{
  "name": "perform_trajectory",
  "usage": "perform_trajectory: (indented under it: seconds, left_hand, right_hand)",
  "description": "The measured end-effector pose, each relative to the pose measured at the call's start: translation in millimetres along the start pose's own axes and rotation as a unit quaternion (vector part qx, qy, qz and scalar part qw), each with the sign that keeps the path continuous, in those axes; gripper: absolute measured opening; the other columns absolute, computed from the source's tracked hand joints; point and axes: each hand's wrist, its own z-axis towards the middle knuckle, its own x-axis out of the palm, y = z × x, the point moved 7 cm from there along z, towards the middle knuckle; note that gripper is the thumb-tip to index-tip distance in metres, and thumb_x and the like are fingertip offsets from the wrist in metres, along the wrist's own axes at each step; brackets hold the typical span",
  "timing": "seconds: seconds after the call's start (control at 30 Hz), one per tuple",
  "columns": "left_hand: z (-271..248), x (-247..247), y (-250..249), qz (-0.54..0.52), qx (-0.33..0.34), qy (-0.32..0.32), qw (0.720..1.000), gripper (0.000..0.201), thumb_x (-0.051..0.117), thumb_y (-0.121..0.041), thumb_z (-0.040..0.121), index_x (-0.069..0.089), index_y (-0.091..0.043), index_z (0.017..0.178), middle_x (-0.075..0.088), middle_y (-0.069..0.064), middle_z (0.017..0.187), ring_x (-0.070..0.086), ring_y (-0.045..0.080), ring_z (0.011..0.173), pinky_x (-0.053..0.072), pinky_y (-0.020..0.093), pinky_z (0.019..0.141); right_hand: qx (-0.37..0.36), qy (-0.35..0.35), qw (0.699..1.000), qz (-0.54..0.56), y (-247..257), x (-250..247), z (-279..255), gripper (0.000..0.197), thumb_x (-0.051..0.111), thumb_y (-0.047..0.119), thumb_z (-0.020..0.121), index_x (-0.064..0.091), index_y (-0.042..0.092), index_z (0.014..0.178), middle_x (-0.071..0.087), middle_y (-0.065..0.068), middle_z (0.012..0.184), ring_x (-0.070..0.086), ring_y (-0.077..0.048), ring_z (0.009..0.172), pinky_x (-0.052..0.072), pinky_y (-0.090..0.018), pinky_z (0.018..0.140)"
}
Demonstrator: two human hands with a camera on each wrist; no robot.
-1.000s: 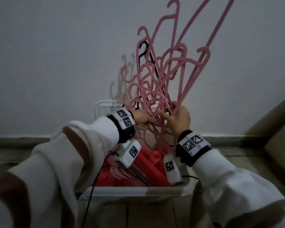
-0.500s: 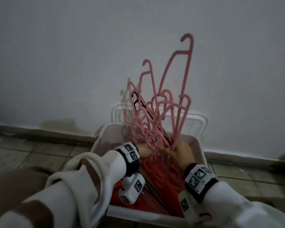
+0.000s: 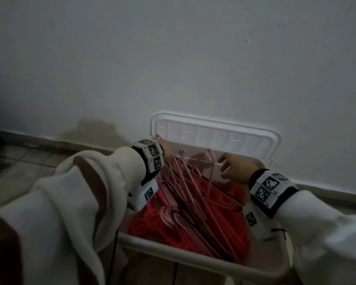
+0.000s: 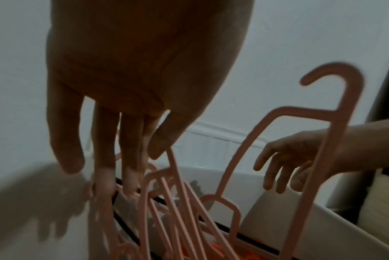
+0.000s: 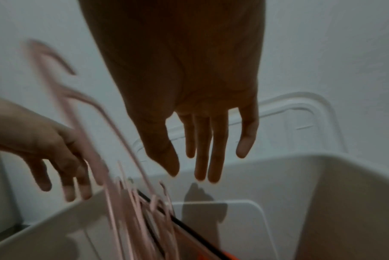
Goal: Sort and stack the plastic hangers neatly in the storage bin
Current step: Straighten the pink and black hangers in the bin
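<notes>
A bundle of pink hangers [image 3: 185, 188] lies slanted in the white storage bin [image 3: 173, 249], on top of red hangers [image 3: 150, 223]. One pink hook [image 4: 336, 79] still stands up near the bin's far wall. My left hand [image 3: 166, 153] hovers at the bin's far left; in the left wrist view its straight fingers [image 4: 126, 167] touch the tops of the pink hangers. My right hand [image 3: 232, 169] hovers over the far right of the bin. Its fingers [image 5: 200, 158] are spread and hold nothing.
The bin's white lid [image 3: 214, 132] leans upright against the wall behind the bin. A thin black hanger [image 5: 189, 227] lies among the pink ones. Tiled floor [image 3: 19, 167] stretches to the left, with a skirting board along the wall.
Both hands held the pink bundle upright above the bin. They lowered it, it now lies in the bin, and both hands have let go and opened.
</notes>
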Motion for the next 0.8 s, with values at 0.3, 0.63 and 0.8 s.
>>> perform_trajectory:
  seconds: [0.3,0.63,0.8]
  left_hand:
    - [-5,-55,21,-0.082,0.023,-0.152,0.985,0.024,0.048,-0.012,0.087,0.066,0.000,0.096,0.069,0.017,0.101,0.065,0.030,0.090,0.053,0.036,0.085]
    - [-12,2,-24,-0.035,0.184,0.001,0.982,0.054,0.042,0.003,0.086,0.044,-0.017,0.136,0.051,0.001,0.134,0.052,0.020,0.121,0.044,0.028,0.097]
    - [-8,28,-38,-0.012,0.213,0.092,0.973,0.059,0.034,0.008,0.085,0.042,-0.018,0.138,0.045,0.007,0.140,0.048,0.026,0.123,0.044,0.038,0.099]
  right_hand:
    - [-0.039,0.173,0.977,-0.116,33,26,6,0.065,0.068,0.024,0.082,0.036,0.012,0.138,0.048,-0.007,0.137,0.047,-0.023,0.124,0.039,-0.028,0.096]
    - [-0.097,0.192,0.964,-0.155,32,63,36,0.067,0.067,0.017,0.082,0.034,0.017,0.140,0.040,-0.009,0.143,0.040,-0.024,0.130,0.034,-0.030,0.103]
    - [-0.098,0.109,0.982,-0.123,35,58,53,0.048,0.052,0.028,0.092,0.040,0.013,0.136,0.046,-0.010,0.138,0.046,-0.025,0.125,0.038,-0.035,0.104]
